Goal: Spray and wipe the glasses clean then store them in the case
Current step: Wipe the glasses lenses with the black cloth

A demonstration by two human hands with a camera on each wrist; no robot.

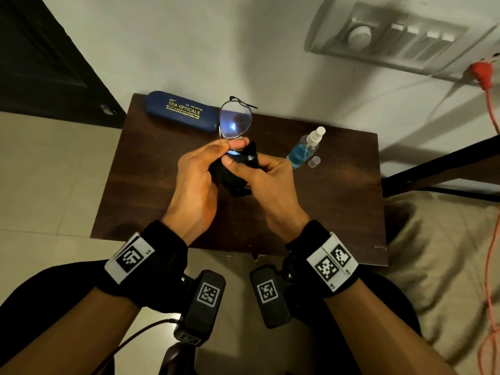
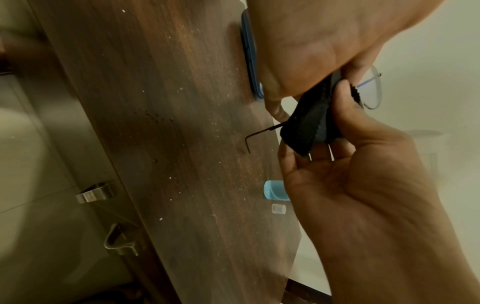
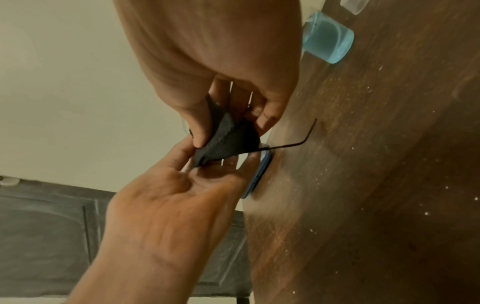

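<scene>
Thin metal-framed glasses are held upright over the dark wooden table. My left hand pinches the frame near the bridge, with one lens standing free above it. My right hand grips a black cloth folded around the lower lens, thumb on top. In the left wrist view the cloth covers most of the glasses. A temple arm pokes out below the cloth. The shut blue case lies at the table's back left. A spray bottle of blue liquid stands to the right.
The bottle's clear cap lies beside it. A dark door is at the left. On the wall sits a switch panel, and an orange cable hangs at the right. A black frame bar borders the table's right side.
</scene>
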